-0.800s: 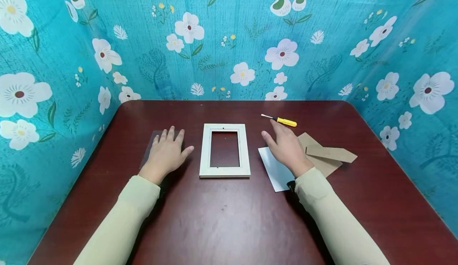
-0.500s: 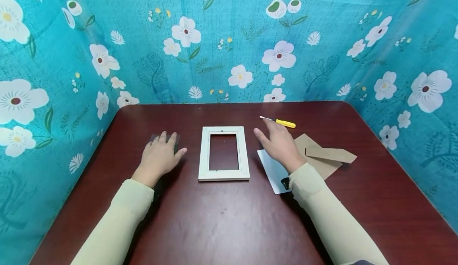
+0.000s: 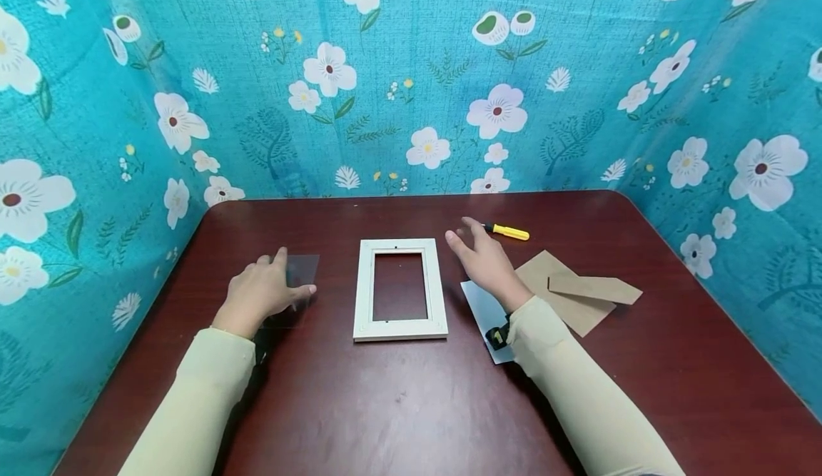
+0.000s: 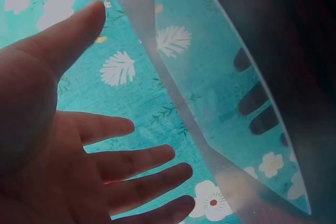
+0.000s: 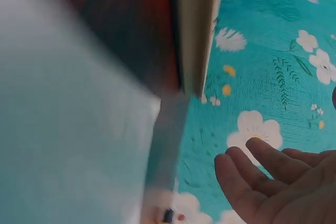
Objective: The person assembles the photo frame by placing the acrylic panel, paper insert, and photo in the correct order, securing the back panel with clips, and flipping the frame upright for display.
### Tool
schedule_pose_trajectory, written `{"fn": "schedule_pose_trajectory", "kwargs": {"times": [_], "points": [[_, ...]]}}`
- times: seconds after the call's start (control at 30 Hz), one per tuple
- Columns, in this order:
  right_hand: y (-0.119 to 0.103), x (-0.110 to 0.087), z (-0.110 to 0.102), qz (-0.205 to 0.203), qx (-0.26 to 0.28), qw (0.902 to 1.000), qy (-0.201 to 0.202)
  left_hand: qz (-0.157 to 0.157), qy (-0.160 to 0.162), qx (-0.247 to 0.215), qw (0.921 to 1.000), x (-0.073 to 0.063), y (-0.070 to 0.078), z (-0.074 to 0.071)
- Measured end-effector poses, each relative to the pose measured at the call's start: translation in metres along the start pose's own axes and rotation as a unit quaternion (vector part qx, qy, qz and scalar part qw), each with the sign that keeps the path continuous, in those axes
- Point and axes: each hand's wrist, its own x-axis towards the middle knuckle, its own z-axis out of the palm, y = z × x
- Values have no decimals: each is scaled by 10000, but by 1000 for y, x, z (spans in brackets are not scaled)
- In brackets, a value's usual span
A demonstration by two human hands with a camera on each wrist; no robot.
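Observation:
My left hand is over a clear sheet on the left of the table. In the left wrist view its thumb and fingers are spread apart, and the sheet mirrors the curtain and fingertips; nothing is gripped. A white picture frame lies flat between the two hands, its middle open to the table. My right hand hovers above a pale sheet, fingers loose and holding nothing. Just beyond its fingertips lies a yellow-handled screwdriver, its tip partly hidden by the hand.
To the right of my right hand lies a brown backing board with a stand flap sticking out to the right. A dark red table carries everything. Floral blue curtain encloses its back and sides.
My left hand has shifted left and toward me, uncovering more of the clear sheet. My right hand has drifted slightly left. The head view has tilted up a little.

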Motion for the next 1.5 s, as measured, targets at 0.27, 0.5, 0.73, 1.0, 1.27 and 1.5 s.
{"fn": "schedule_pose_trajectory", "kwargs": {"times": [0.27, 0.5, 0.73, 1.0, 1.27, 1.5], "points": [[10, 8, 11, 263, 953, 9949, -218, -99, -60, 52, 9999, 3, -12, 7], [21, 20, 15, 314, 1707, 9832, -570, -257, -188, -22, 9995, 6, -15, 3], [26, 32, 18, 423, 1506, 9819, -1065, -364, -449, 87, 9983, 8, -20, -1], [39, 45, 22, 586, 1170, 9825, -1322, -512, -656, 144, 9964, 11, -21, 4], [48, 50, 28, 465, 799, 9875, -1276, -625, -778, 131, 9949, 10, -19, 10], [50, 60, 31, 47, 281, 9919, -1239, -601, -942, 128, 9937, 9, -18, 1]]}}
